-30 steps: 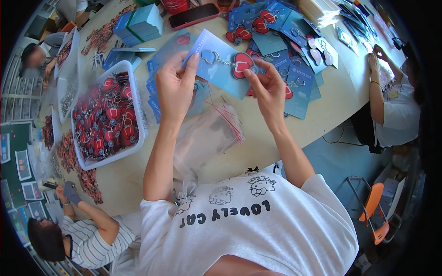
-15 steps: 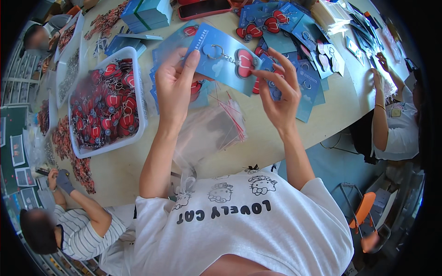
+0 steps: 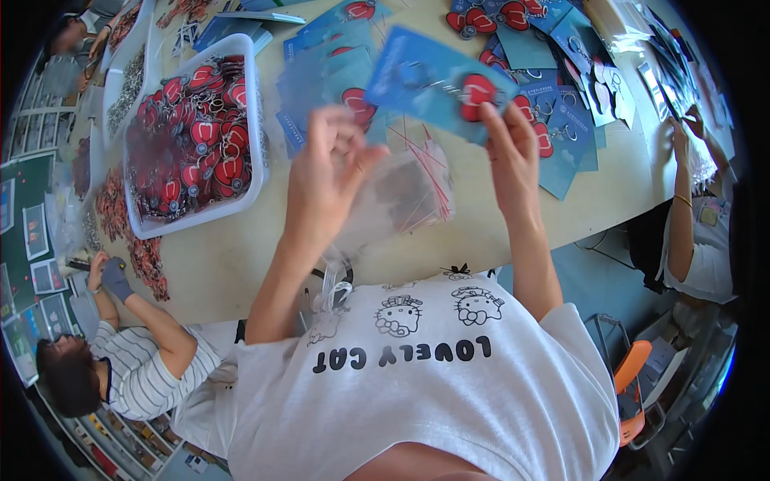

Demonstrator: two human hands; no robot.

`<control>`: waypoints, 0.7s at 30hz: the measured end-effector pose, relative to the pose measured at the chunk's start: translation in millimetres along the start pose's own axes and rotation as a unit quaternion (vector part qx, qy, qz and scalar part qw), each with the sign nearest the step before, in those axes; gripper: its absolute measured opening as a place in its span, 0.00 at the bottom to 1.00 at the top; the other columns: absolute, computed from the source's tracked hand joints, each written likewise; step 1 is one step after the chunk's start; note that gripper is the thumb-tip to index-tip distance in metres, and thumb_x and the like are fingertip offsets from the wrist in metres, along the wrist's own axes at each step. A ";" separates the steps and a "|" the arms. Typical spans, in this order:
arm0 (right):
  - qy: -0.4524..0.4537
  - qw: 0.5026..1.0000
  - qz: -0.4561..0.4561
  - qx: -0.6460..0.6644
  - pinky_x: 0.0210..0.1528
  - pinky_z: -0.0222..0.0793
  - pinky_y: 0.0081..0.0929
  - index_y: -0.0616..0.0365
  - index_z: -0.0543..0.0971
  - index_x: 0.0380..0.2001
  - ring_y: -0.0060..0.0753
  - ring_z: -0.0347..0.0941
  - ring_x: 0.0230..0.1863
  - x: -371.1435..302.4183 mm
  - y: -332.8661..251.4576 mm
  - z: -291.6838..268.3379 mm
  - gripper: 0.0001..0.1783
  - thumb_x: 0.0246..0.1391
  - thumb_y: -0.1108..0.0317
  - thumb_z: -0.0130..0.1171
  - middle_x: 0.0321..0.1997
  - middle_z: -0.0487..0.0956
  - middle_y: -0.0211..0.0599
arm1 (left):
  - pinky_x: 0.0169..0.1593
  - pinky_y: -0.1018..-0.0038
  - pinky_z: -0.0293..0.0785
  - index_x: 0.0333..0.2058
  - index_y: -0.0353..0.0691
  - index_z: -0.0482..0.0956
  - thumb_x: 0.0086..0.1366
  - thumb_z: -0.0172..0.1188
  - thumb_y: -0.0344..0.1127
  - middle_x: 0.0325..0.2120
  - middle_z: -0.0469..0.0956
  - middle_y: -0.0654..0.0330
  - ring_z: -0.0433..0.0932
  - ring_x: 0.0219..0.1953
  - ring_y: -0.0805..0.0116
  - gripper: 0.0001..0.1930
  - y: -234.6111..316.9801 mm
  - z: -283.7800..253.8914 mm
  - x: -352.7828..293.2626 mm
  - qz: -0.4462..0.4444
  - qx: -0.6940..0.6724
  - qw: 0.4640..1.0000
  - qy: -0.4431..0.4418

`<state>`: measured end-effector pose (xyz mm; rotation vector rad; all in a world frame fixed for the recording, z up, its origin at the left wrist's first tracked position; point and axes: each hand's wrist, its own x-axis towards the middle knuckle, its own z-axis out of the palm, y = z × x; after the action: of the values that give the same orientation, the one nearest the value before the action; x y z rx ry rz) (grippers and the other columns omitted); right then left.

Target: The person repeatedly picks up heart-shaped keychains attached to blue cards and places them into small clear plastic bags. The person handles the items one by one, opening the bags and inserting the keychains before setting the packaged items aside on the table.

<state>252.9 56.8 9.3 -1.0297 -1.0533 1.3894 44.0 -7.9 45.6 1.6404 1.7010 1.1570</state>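
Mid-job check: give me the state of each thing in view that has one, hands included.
Left hand: open, blurred, holding nothing
Right hand: gripping the blue card near its right end
Blue card: tilted, raised above the table
Red pendant: on the blue card
White bin: uncovered, heaped with red keyrings
Clear bags: lying on the table
Cards at right: overlapping, piled

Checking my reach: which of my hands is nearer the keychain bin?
Left: your left hand is right of the keychain bin; your right hand, holding a blue card, is farther right.

Pale tabletop (image 3: 216,276), blue-grey floor (image 3: 581,280), orange-panelled metal frame (image 3: 632,367) at lower right.
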 end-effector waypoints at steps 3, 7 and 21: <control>0.041 0.999 -0.001 0.002 0.30 0.53 0.11 0.55 0.79 0.42 0.08 0.63 0.29 10.5 3.6 -23.9 0.13 0.61 0.58 0.56 0.33 0.77 0.18 | 0.32 0.67 0.67 0.36 0.39 0.72 0.48 0.72 0.44 0.22 0.70 0.60 0.70 0.27 0.61 0.23 -22.1 8.4 -25.7 0.043 0.234 0.971 0.000; 0.023 1.000 0.012 0.018 0.46 0.68 0.15 0.60 0.76 0.49 0.14 0.74 0.43 11.2 0.3 -30.6 0.15 0.61 0.67 0.56 0.44 0.80 0.28 | 0.37 0.68 0.67 0.33 0.39 0.74 0.50 0.71 0.35 0.25 0.73 0.63 0.70 0.29 0.67 0.15 -45.7 18.9 -30.0 0.044 0.191 0.981 0.002; -0.137 0.982 0.047 -0.124 0.35 0.65 0.12 0.60 0.74 0.52 0.12 0.70 0.38 18.9 -27.6 -45.9 0.19 0.61 0.61 0.56 0.40 0.78 0.25 | 0.34 0.81 0.67 0.34 0.32 0.80 0.59 0.64 0.32 0.25 0.79 0.61 0.75 0.30 0.77 0.08 -38.7 -6.4 -17.0 -0.233 -0.327 0.903 -0.155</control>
<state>302.6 79.6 24.4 -1.0987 -1.4244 1.5333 20.2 -22.3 13.1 0.8777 1.2105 1.0033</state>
